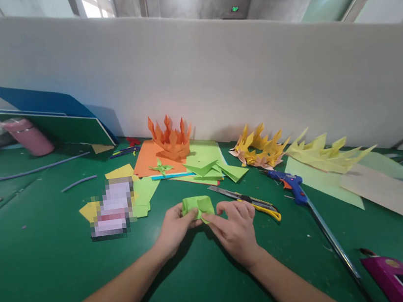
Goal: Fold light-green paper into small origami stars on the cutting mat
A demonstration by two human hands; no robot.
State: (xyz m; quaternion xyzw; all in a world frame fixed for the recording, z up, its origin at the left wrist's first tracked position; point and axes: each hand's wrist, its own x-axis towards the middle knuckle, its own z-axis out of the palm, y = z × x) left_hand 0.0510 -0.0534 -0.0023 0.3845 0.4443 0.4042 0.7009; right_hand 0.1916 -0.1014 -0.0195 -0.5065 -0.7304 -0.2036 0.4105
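Observation:
A small piece of folded green paper (198, 203) is held between both hands above the table, its creases facing me. My left hand (173, 228) grips its left side, thumb across the front and fingers behind. At its lower right corner, the thumb and a finger of my right hand (237, 230) pinch the paper, the other fingers curled. Just beyond my right hand lies a utility knife (243, 197) with its blade out, beside a yellow-handled tool (269, 211). Behind the hands, loose green paper pieces (204, 169) and a green folded paper star shape (161, 167) rest on coloured sheets.
An orange paper crown (172, 140) stands at the back, with yellow (258, 148) and pale yellow (330, 154) ones to its right. A blue glue gun (291, 184) with a long stick lies right. A blurred phone (113, 207) is left; a pink bottle (31, 138) leans farther back.

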